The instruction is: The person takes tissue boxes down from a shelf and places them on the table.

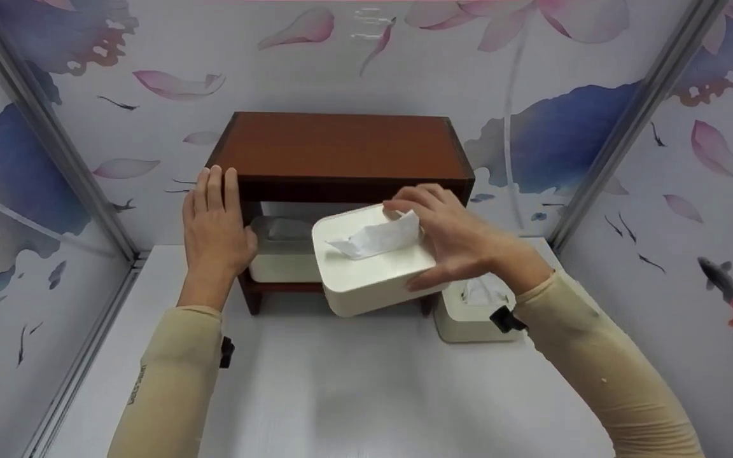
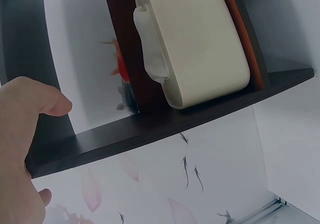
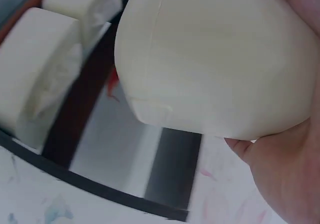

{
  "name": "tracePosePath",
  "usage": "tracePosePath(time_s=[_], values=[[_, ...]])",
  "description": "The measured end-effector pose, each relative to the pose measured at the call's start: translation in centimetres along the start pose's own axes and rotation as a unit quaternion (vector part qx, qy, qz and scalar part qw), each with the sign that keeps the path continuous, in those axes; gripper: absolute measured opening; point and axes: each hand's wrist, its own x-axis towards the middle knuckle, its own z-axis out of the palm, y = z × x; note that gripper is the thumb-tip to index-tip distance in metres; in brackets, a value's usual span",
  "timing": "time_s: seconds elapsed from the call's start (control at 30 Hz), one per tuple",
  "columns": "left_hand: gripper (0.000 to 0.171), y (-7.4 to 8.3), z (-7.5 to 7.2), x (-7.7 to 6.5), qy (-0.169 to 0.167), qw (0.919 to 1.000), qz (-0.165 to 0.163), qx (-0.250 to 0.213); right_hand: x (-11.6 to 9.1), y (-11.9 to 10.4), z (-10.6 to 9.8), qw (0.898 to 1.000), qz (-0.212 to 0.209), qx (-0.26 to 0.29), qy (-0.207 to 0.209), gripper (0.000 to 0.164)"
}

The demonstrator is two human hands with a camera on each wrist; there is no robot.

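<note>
My right hand (image 1: pixel 459 238) grips a cream tissue box (image 1: pixel 347 273) at its right end, with the thumb on the front side and fingers over the far edge. The box is held tilted in front of a brown wooden shelf (image 1: pixel 341 146), a white tissue sticking out of its top. My left hand (image 1: pixel 214 235) rests with straight fingers against the shelf's upper left corner. Inside the shelf, on its lower board, stands another tissue box (image 2: pixel 205 49). Beside that one, the right wrist view shows a further tissue box (image 3: pixel 70 4), hidden in the head view.
One more tissue box (image 1: pixel 474 327) stands on the white table (image 1: pixel 354 394) right of the shelf, partly covered by my right forearm. Printed panels (image 1: pixel 366 63) with metal posts (image 1: pixel 640 121) enclose the table at the back and sides.
</note>
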Motion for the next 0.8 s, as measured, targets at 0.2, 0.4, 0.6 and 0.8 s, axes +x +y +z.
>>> tracePosePath(time_s=[0.2,0.4,0.6,0.8], values=[[0.087,-0.1,0.0,0.1,-0.002,1.0000,0.000,0.000,-2.4,1.0,3.6,1.000,0.008,0.000,-0.022,0.105],[0.086,0.0,0.1,0.0,0.010,0.9999,0.004,-0.006,-5.1,2.5,6.5,0.999,0.019,-0.007,-0.040,0.099],[0.087,0.0,0.1,0.1,0.013,0.9999,0.007,-0.008,-8.5,3.9,8.6,0.997,0.046,-0.008,-0.059,0.098],[0.086,-0.1,0.2,0.0,0.020,0.9997,0.009,-0.012,-11.5,4.9,9.9,0.993,0.070,-0.021,-0.087,0.100]])
